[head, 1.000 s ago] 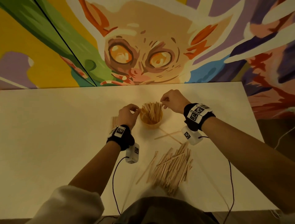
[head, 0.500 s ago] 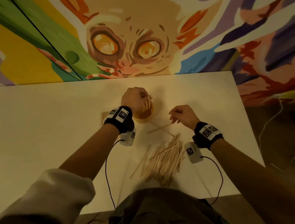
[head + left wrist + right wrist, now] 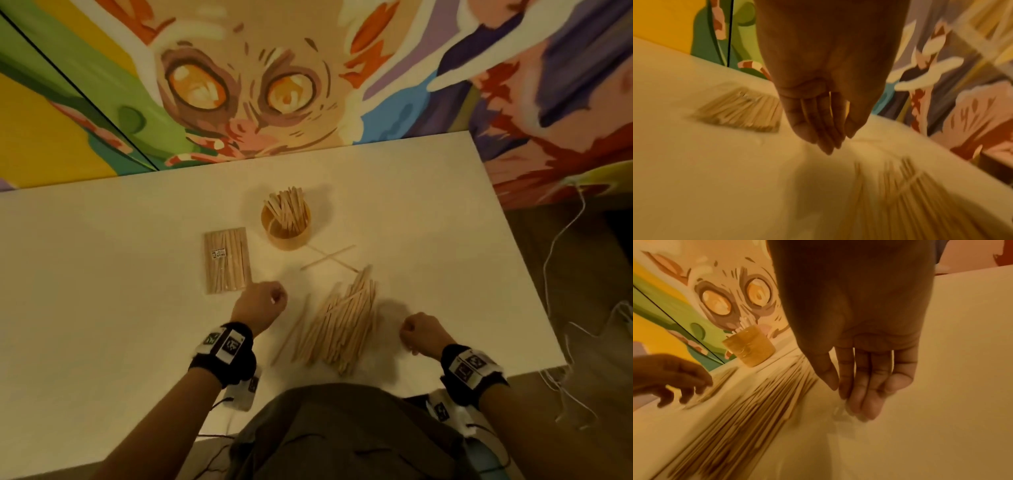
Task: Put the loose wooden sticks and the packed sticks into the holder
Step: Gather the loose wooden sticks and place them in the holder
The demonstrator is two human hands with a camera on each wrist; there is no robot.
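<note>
A round wooden holder [image 3: 286, 236] stands mid-table with several sticks upright in it; it also shows in the right wrist view [image 3: 749, 348]. The packed sticks [image 3: 226, 260] lie flat to its left, with a small label on the wrap. A pile of loose sticks [image 3: 342, 325] lies nearer me, and two crossed sticks [image 3: 329, 258] lie between pile and holder. My left hand [image 3: 274, 298] hovers just left of the pile, fingers [image 3: 828, 142] hanging loosely and holding nothing. My right hand [image 3: 409, 337] is to the pile's right, its fingers [image 3: 859, 402] relaxed and empty.
The white table [image 3: 102, 291] ends at a painted wall behind the holder, and its right edge [image 3: 534, 291] drops to the floor, where thin white cables [image 3: 561, 240] trail. Dark cables run from my wrist cameras over the near edge.
My left hand has come back from over the holder to the pile's left side. My right hand has drawn back from near the crossed sticks to the pile's right. The packed sticks are uncovered now.
</note>
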